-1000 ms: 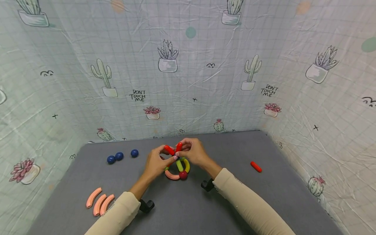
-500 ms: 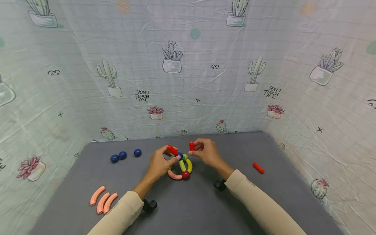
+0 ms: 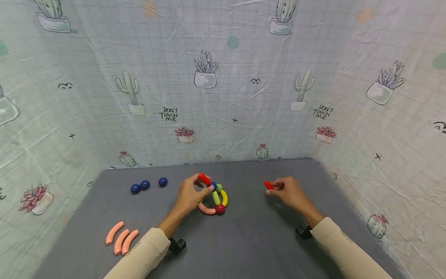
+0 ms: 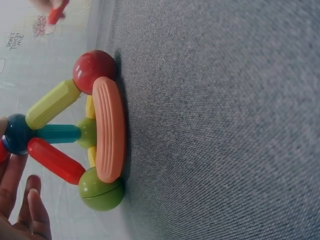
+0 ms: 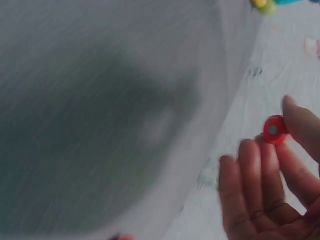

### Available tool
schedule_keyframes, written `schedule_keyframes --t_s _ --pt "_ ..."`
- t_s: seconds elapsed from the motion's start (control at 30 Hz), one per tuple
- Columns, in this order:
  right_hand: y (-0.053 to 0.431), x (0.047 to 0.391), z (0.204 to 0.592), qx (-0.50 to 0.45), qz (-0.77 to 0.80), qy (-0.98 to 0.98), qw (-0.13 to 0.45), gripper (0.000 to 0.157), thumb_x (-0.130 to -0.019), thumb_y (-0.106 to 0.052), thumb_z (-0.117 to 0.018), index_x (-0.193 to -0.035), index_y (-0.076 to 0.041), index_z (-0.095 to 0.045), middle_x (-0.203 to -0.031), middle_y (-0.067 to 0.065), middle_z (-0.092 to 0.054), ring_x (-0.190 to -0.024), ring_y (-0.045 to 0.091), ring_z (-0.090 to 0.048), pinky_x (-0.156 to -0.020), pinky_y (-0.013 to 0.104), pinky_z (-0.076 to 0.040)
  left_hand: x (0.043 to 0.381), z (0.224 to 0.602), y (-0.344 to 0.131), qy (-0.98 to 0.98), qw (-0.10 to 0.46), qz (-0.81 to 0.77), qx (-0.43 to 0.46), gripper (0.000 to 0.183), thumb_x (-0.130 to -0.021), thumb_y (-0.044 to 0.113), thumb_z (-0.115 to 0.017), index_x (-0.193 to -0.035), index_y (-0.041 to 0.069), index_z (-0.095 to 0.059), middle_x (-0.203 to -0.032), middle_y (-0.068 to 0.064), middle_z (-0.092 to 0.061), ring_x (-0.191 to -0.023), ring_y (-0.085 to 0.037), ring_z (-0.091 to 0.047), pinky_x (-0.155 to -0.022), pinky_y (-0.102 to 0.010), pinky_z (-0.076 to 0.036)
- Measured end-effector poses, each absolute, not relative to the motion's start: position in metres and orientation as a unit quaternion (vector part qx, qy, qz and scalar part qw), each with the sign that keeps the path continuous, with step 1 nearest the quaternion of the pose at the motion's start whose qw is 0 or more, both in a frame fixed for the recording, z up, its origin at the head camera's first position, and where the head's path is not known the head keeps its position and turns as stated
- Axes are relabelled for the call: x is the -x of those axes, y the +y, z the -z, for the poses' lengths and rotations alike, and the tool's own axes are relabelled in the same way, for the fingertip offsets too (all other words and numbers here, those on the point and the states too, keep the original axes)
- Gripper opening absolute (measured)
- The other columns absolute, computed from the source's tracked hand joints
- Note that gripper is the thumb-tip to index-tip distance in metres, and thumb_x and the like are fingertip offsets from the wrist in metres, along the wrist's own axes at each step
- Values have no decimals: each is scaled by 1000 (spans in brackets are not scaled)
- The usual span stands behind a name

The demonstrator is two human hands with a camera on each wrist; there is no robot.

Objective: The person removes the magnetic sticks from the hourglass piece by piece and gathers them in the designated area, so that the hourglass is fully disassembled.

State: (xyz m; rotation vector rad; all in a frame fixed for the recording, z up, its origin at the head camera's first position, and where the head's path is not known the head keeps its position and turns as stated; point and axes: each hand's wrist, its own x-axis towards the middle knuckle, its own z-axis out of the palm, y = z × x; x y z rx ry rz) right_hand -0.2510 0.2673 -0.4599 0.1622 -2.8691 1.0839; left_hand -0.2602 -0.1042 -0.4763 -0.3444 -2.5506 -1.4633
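Observation:
My left hand (image 3: 188,197) pinches the dark blue ball (image 4: 18,134) at the top of a small pyramid of magnetic sticks and balls. Leaning up from that ball is a red stick (image 3: 204,179). Below it, a light green stick (image 4: 52,104), a teal stick (image 4: 59,133) and another red stick slope down to a base with a salmon curved stick (image 4: 110,130), yellow curved sticks (image 3: 224,198), a dark red ball (image 4: 94,71) and green balls (image 4: 101,190). Off to the right, my right hand (image 3: 292,192) holds a loose red stick (image 3: 268,185) between thumb and fingers, above the table.
Several dark blue balls (image 3: 144,185) lie at the back left of the grey table (image 3: 244,240). Salmon curved sticks (image 3: 121,242) rest at the front left. Something red (image 5: 122,237) shows at the right wrist view's bottom edge. A patterned cloth (image 3: 223,97) surrounds the table.
My right hand has drawn away from the pyramid to the right, taking a red stick off the top with it. The left hand keeps its hold on the blue ball.

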Motion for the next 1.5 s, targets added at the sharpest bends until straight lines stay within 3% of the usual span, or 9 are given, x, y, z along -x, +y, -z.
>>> schedule_keyframes --t_s 0.3,0.43,0.53,0.67,0.83,1.07,1.5 --pt "314 226 461 -37 -213 -975 39 33 -82 -24 -93 -99 1 -81 -82 6 -74 -69 16 -62 -59 33 -50 260 476 -107 -856 88 498 108 32 -91 29 -87 -120 20 -77 -106 -2 -76 -105 -30 -66 -82 -35 -49" --pt "321 222 461 -33 -186 -982 22 39 -78 -25 -95 -103 1 -80 -81 6 -71 -68 18 -60 -59 35 -48 259 476 -108 -858 85 496 102 33 -90 30 -87 -121 21 -77 -105 -2 -76 -105 -31 -66 -83 -35 -48" --pt "322 219 462 -31 -181 -983 16 43 -78 -26 -96 -107 0 -79 -90 11 -74 -72 20 -64 -61 38 -52 259 477 -109 -860 83 493 103 35 -91 31 -87 -122 19 -77 -106 -2 -76 -106 -32 -66 -82 -35 -48" --pt "316 217 463 -44 -174 -983 39 46 -80 -29 -94 -112 -1 -77 -94 12 -77 -74 21 -68 -62 40 -55 259 477 -108 -859 89 493 108 32 -91 31 -87 -120 21 -77 -107 -1 -76 -104 -29 -66 -82 -35 -48" --pt "290 224 455 -82 -191 -972 105 41 -85 -29 -91 -116 -5 -77 -95 9 -79 -78 22 -72 -66 45 -58 258 476 -107 -857 97 495 108 27 -90 30 -88 -115 27 -78 -108 2 -77 -100 -23 -66 -81 -35 -49" --pt "234 239 450 -172 -233 -940 178 36 -81 -27 -94 -111 -13 -80 -98 4 -79 -87 22 -74 -77 44 -61 259 475 -105 -856 93 497 106 29 -90 31 -88 -117 25 -78 -107 1 -77 -99 -24 -65 -78 -34 -49" --pt "134 249 431 -254 -337 -893 155 35 -86 -30 -91 -116 -18 -78 -112 2 -78 -97 16 -75 -87 37 -63 258 477 -104 -859 95 491 106 31 -90 31 -87 -118 20 -78 -106 -7 -77 -95 -23 -65 -75 -33 -48"
